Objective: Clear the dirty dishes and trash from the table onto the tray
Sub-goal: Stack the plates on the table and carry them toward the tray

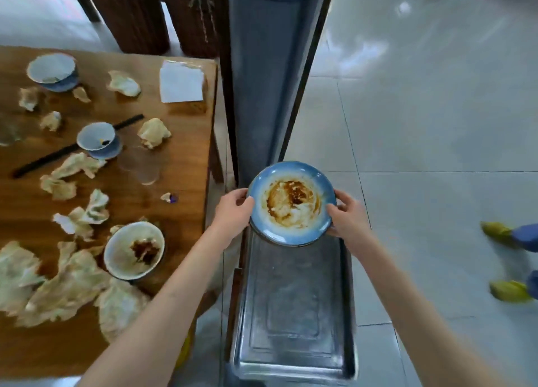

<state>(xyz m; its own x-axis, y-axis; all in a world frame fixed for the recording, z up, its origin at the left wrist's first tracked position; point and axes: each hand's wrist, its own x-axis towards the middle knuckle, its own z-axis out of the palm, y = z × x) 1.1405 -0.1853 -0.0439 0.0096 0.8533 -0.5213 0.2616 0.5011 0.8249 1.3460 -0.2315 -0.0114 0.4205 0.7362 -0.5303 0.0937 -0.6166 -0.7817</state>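
Over the far end of the metal tray (pixel 294 314), held up in both hands: the blue plate (pixel 292 203), smeared brown and white across its middle, tilted a little toward the camera. Left hand (pixel 233 212) curled on the plate's left rim, thumb over the top edge; right hand (pixel 348 216) gripping the right rim the same way, thumb lying on the blue glaze. Cannot tell whether the plate's underside touches the tray or hangs just above it. Off to the left, on the wooden table (pixel 186 159), plenty waiting: a stained white bowl (pixel 134 250) near the front edge, a small blue-and-white bowl (pixel 99 140) lying across black chopsticks (pixel 43 161), another bowl (pixel 53 70) at the far side. Crumpled napkins (pixel 67 287) scattered all over, thickest at the near corner. A clear glass (pixel 142 166) mid-table, a flat white paper (pixel 181 81) by the far edge. At the right border, on the pale tiled floor (pixel 436 124), yellow-green shoes (pixel 508 290) of another person.
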